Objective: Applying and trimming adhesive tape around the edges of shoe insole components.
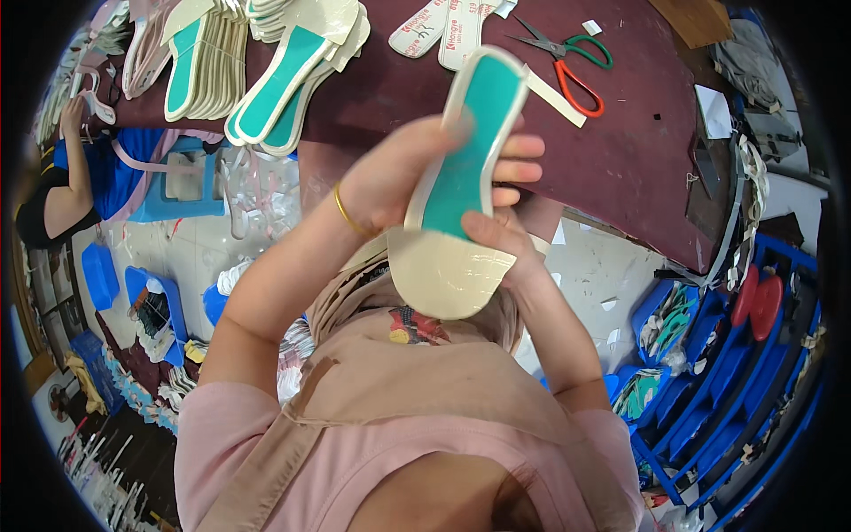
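Note:
Both hands hold a shoe insole [472, 151] in front of my chest. It has a teal face, a cream rim and a wide cream section [450, 270] at its near end. My left hand [412, 164] grips the middle, thumb on the teal face and fingertips showing past the right edge. My right hand [507, 244] is closed on the right edge by the cream section, thumb on top; its other fingers are mostly hidden. Beyond, on the dark red table [372, 97], lie scissors [558, 51] with one orange and one green handle, beside a pale strip [557, 96].
Bundled insoles [213, 66] and a looser pile [288, 84] lie at the table's far left. Printed white insole-shaped pieces [461, 34] lie at the back. Another person's arm [75, 164] shows at left. Blue bins [155, 315] and a blue rack [736, 372] stand on either side.

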A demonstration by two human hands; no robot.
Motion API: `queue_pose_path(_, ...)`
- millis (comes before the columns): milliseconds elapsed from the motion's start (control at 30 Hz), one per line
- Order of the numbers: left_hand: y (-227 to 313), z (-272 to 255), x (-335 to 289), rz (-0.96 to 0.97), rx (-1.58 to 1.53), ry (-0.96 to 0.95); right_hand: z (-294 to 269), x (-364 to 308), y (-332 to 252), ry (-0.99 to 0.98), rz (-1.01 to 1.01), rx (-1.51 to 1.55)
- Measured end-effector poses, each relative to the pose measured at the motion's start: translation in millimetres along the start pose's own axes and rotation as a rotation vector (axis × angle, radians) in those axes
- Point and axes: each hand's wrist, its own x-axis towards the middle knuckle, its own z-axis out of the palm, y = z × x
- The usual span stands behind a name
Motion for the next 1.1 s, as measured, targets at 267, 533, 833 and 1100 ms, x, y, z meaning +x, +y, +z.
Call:
queue_pose_path(267, 14, -17, 6, -0.015, 0.212, 0.277, -55, 12, 15, -0.249, 0.160, -0.624)
queue_pose_path(533, 14, -24, 14, 0.040, 0.420, 0.362, -23, 21, 10, -0.198, -0.169, -0.501)
queue_pose_path(833, -11, -29, -12, 0.321, 1.015, -0.018, -20, 19, -58, -0.327, -0.276, -0.140)
queue_pose_path(1100, -2, -43, 15, 0.303, 0.471, 0.554, -142, 138, -174, 0.730, -0.935, -2.141)
